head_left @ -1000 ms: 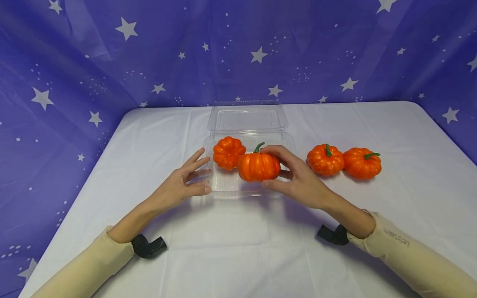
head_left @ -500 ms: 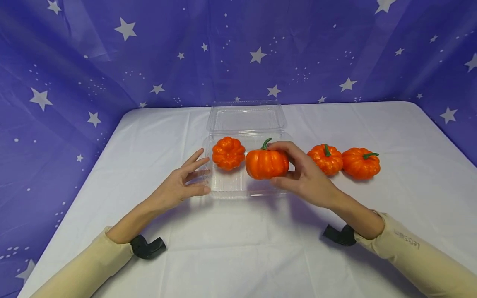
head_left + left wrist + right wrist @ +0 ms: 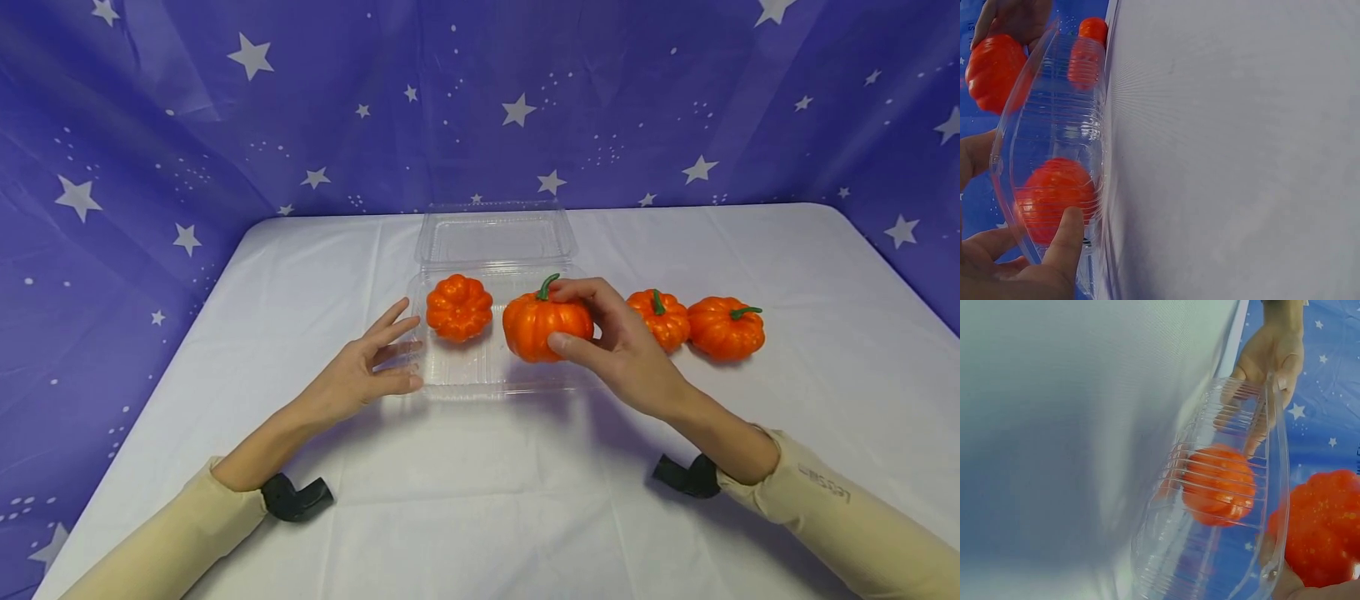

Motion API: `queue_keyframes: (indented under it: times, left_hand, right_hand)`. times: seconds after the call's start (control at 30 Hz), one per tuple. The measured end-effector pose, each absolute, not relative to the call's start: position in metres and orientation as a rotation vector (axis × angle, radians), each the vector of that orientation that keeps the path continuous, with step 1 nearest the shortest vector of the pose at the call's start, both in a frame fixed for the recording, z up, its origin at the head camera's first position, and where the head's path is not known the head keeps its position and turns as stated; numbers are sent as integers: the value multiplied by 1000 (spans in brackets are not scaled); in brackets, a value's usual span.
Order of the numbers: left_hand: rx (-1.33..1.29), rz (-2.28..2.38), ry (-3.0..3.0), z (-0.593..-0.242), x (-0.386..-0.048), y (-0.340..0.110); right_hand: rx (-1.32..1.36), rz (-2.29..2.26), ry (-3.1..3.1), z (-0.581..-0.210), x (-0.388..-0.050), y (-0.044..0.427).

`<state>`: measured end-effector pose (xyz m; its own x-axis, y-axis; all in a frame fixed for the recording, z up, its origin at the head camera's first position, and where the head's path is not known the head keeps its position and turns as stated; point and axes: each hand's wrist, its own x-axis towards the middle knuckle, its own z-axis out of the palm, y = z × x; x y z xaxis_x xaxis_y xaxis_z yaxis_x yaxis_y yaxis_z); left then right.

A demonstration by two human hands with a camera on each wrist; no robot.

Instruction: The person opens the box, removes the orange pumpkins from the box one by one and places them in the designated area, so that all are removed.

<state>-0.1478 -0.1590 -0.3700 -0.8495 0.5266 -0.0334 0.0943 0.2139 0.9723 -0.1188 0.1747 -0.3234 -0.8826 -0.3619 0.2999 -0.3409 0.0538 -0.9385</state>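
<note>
A small orange toy pumpkin [image 3: 546, 327] with a green stem is in my right hand [image 3: 626, 350], gripped between thumb and fingers above the right half of a clear plastic clamshell box [image 3: 465, 388]. Another pumpkin [image 3: 459, 308] lies in the box's left half, no stem showing. My left hand [image 3: 356, 371] rests at the box's left side with spread, fairly straight fingers. In the left wrist view, its thumb [image 3: 1067, 244] lies against the clear wall. The right wrist view shows the held pumpkin [image 3: 1319, 528] beyond the box rim.
Two more orange pumpkins stand side by side on the white cloth right of the box, the nearer one [image 3: 660, 321] partly behind my right hand, the other [image 3: 726, 329] farther right. The box's lid [image 3: 495, 237] lies folded back. A purple star-patterned curtain [image 3: 480, 100] hangs behind the table.
My right hand has carried the pumpkin rightward and slightly up, away from the pumpkin in the box, tilting it a little. The left hand has stayed at the box's left side.
</note>
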Motion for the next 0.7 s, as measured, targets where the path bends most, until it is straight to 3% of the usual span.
queue_keyframes:
  times: [0.7]
  left_hand:
    - [593, 1660, 2150, -370, -147, -160]
  right_hand:
    - [-546, -1981, 2301, -319, -114, 178]
